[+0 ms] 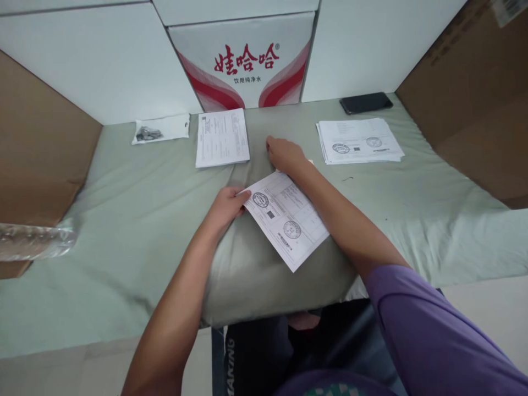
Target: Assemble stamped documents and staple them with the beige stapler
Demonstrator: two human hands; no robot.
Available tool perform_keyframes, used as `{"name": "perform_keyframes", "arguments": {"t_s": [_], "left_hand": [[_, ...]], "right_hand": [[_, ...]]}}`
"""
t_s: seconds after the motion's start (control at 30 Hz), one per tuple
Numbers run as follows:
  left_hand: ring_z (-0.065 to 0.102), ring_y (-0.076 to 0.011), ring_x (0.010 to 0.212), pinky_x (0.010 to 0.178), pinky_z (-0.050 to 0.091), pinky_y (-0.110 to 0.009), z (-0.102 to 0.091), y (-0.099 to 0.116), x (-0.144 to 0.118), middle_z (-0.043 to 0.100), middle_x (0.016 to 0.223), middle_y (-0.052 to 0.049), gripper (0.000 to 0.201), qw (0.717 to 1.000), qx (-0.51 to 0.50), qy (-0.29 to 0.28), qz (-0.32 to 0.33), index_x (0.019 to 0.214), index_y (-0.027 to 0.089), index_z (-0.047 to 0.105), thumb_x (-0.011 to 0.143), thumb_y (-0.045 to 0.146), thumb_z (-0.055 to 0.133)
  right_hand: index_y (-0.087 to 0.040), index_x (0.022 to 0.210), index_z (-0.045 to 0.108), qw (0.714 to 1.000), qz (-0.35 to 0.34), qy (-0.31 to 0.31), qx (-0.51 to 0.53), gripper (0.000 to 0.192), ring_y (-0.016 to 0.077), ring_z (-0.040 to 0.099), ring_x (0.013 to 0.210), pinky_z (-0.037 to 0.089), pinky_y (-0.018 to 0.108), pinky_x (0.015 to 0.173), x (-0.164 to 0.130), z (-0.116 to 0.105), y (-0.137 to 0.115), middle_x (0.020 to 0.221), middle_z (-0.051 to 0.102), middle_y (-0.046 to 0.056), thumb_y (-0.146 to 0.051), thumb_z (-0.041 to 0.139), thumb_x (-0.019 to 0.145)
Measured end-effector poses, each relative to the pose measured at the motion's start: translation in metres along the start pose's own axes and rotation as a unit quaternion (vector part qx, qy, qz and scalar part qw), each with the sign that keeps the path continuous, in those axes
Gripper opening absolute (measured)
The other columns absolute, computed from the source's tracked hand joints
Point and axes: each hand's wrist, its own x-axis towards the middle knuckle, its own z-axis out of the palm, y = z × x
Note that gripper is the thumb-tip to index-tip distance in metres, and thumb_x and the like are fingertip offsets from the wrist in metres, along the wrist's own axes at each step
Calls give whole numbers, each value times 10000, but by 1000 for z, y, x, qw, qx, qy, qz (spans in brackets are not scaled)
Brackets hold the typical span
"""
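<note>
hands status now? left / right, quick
Left hand: closed on the near-left corner of the stamped sheet, pinching it.
Right hand: fingers curled, resting on the sheet's far edge and the green cloth; no clear grip visible.

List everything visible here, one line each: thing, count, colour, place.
stamped sheet: one, white with round stamps, centre of the cloth, held at two corners
paper stack: one, white, stamped, far right of the cloth
printed sheets: one small pile, white, far centre-left
small bag: one, clear and white with dark contents, far left
phone: one, black, far right by the wall of boxes
water carton: one, white with red lettering, behind the cloth
cloth: one, pale green, covering the surface
plastic wrap: one, clear, left edge
left hand: fingers on the sheet's left corner
right hand: on the sheet's far corner
</note>
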Motion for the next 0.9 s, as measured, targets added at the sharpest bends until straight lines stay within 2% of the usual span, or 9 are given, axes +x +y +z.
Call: {"name": "perform_keyframes", "arguments": {"t_s": [0.13, 0.27, 0.5, 0.9], "left_hand": [[380, -76, 434, 448, 274, -225, -1, -3, 1, 536, 531, 5, 239, 1000, -8, 0, 1, 687, 121, 673, 804, 327, 646], [360, -71, 426, 433, 260, -222, -2, -7, 2, 533, 523, 8, 255, 1000, -12, 3, 6, 682, 114, 678, 784, 346, 655], [358, -70, 429, 431, 248, -220, -3, -12, 4, 544, 530, 5, 276, 1000, -18, 5, 15, 713, 111, 697, 772, 378, 670], [370, -72, 432, 433, 248, -219, -3, -13, 4, 557, 544, 1, 278, 1000, -27, 7, 12, 721, 113, 705, 758, 388, 691]], "right_hand": [[-161, 1265, 566, 1000, -5, -9, -13, 376, 321, 643, 1051, 488, 457, 874, 0, 0, 0, 1203, 676, 186, -115, 333, 973], [-133, 1290, 562, 999, -10, 11, -51, 397, 319, 618, 1118, 477, 456, 918, -2, 3, 0, 1252, 649, 203, -87, 339, 965], [-128, 1316, 545, 997, -16, 1, -71, 412, 326, 627, 1090, 491, 455, 884, -4, 3, -3, 1244, 636, 212, -73, 380, 943], [-152, 1362, 486, 999, -8, -26, -32, 431, 341, 583, 1157, 506, 480, 907, -3, 1, -6, 1298, 576, 214, -85, 398, 945]]}}
